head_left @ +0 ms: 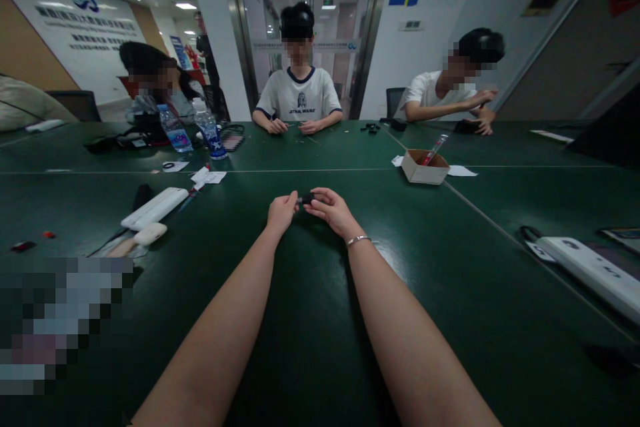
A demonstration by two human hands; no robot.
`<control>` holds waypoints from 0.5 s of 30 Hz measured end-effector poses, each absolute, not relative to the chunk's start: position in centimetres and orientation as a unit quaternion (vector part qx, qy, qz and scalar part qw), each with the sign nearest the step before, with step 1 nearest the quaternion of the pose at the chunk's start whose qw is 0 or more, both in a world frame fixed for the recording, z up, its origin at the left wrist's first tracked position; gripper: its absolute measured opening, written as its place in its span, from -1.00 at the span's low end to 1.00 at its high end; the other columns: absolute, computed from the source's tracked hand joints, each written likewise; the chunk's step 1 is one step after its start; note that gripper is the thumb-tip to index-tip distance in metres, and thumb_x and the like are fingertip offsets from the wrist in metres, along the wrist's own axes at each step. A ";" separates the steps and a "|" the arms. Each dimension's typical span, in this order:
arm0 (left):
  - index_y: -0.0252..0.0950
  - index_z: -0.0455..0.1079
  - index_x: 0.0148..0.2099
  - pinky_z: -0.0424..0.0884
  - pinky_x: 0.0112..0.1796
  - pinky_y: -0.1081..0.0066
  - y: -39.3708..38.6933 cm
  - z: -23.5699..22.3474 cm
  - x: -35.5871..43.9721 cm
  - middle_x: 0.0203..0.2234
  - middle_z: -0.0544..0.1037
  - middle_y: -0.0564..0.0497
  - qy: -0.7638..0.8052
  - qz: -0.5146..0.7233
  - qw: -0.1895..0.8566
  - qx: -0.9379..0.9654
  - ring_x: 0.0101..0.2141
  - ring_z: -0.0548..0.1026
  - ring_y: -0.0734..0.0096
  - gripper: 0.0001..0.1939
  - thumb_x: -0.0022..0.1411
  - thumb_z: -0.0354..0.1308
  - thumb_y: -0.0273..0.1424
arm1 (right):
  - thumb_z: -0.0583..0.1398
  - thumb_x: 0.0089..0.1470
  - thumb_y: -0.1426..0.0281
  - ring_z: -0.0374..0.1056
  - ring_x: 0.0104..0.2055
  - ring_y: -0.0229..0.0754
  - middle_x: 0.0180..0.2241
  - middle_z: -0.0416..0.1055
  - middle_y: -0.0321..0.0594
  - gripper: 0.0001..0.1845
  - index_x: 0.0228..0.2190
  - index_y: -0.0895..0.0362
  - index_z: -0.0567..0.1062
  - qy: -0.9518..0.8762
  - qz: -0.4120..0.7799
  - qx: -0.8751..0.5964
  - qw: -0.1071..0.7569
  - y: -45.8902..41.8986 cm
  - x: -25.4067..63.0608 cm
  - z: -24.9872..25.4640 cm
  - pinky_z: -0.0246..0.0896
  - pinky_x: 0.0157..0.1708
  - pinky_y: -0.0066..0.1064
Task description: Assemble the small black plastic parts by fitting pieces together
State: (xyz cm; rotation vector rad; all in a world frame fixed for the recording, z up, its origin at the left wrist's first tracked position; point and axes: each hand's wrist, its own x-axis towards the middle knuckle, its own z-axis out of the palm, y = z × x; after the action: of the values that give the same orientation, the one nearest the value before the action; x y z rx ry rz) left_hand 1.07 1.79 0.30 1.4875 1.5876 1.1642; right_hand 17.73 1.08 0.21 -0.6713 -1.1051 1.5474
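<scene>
Above the green table (310, 320), my two hands meet on one small black object with a grey end (307, 199). It is too small for me to tell its kind. My left hand (283, 213) is closed, pinching the grey end between thumb and forefinger. On the black end, the thumb and fingers of my right hand (333, 210) are closed from the other side. A silver bracelet (359, 239) circles my right wrist. Part of the object is hidden behind my fingertips.
A small open box (425, 173) stands ahead to the right. Leftward lie a white power strip (155, 208) and paper scraps (209, 176); two bottles (213, 137) stand farther back. Another white strip (593, 267) lies right. Several people sit across the table.
</scene>
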 end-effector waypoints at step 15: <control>-0.32 0.43 -0.31 0.32 -0.48 0.48 0.9 1.6 1.1 -0.50 0.48 0.01 0.503 0.498 0.440 0.553 -0.48 0.42 0.47 -0.68 0.02 0.26 -0.15 | 0.43 -0.16 0.44 0.54 -0.27 -0.17 -0.31 0.48 -0.26 -0.60 -0.23 0.09 0.48 -0.435 0.649 -0.296 0.549 1.2 17.8 0.3 0.48 -0.06 -0.23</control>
State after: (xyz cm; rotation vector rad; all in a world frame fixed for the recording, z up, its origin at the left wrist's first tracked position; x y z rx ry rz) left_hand 1.07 0.95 1.59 1.3725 1.2492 1.2375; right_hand 17.80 1.17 0.31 -0.7020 -1.0297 1.5366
